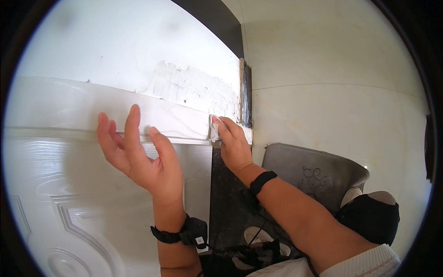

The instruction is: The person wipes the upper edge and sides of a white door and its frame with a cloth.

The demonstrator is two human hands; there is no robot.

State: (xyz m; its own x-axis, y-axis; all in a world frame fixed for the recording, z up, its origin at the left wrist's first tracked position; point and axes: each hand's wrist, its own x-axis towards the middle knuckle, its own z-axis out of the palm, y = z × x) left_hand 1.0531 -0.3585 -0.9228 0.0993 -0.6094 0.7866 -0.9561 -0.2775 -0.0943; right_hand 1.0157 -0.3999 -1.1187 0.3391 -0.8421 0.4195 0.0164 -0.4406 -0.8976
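Observation:
My right hand [235,143] grips a small whitish, crumpled cloth or pad [214,130] and presses it on the lower part of the white wood-grain door frame [173,119]. Raised in front of the white panelled door [86,166], my left hand [142,152] has its fingers spread and nothing in it. Beside the frame, the white wall [193,85] shows a rough, scraped patch with peeling edges. Each of my wrists wears a black strap.
A dark baseboard piece [246,93] with whitish smears meets the frame's foot. A grey plastic-like object [311,169] with scrawled marks rests on the beige tiled floor [328,114]. A dark stone threshold [225,200] lies under the door, near my shoes [258,235].

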